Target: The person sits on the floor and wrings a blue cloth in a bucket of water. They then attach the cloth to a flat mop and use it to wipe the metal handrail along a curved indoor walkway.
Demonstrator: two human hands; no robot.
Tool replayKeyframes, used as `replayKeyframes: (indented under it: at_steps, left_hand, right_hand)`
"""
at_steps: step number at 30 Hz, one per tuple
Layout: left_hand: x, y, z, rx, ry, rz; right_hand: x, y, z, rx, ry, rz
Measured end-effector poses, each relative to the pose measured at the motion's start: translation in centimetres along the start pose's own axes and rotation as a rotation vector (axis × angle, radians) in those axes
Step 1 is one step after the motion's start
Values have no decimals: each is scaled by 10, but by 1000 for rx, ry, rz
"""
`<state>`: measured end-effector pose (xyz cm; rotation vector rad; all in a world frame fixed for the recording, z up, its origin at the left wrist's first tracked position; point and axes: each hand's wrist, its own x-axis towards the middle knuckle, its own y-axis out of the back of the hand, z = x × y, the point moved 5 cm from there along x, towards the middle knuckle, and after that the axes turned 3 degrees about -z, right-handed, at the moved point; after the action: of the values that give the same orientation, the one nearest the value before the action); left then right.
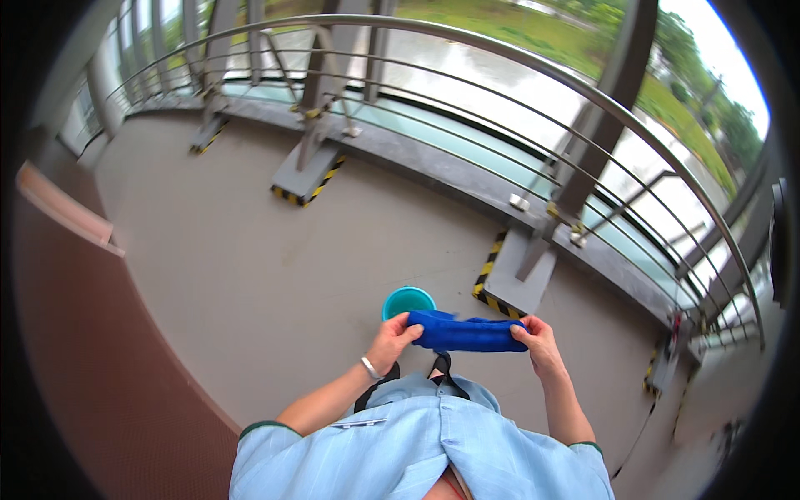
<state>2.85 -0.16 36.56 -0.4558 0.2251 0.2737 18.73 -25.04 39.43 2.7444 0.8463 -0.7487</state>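
A folded blue cloth (465, 334) is stretched between my two hands in front of my body. My left hand (395, 337) pinches its left end between thumb and fingers. At the other end, my right hand (536, 340) grips the cloth the same way. Behind the cloth's left end, a teal bucket (408, 301) stands on the floor. My left hand and the cloth hide the bucket's near side, and its contents are not clear to me.
A curved metal railing (500, 47) runs along the window side. Steel posts rise from grey base plates (522, 269) edged with black-and-yellow striped tape. To the left curves a reddish-brown panel (119, 350). Grey floor (250, 250) lies between. A thin cable (634, 440) hangs at the lower right.
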Motion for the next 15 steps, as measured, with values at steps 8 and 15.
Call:
replayKeyframes:
  at_steps: [8, 15]
  left_hand:
    - [1, 3, -66, -556, 349, -284]
    - [23, -85, 36, -355, 259, -721]
  right_hand:
    - [-21, -56, 15, 402, 45, -84]
    - [-113, 22, -14, 599, 403, 285]
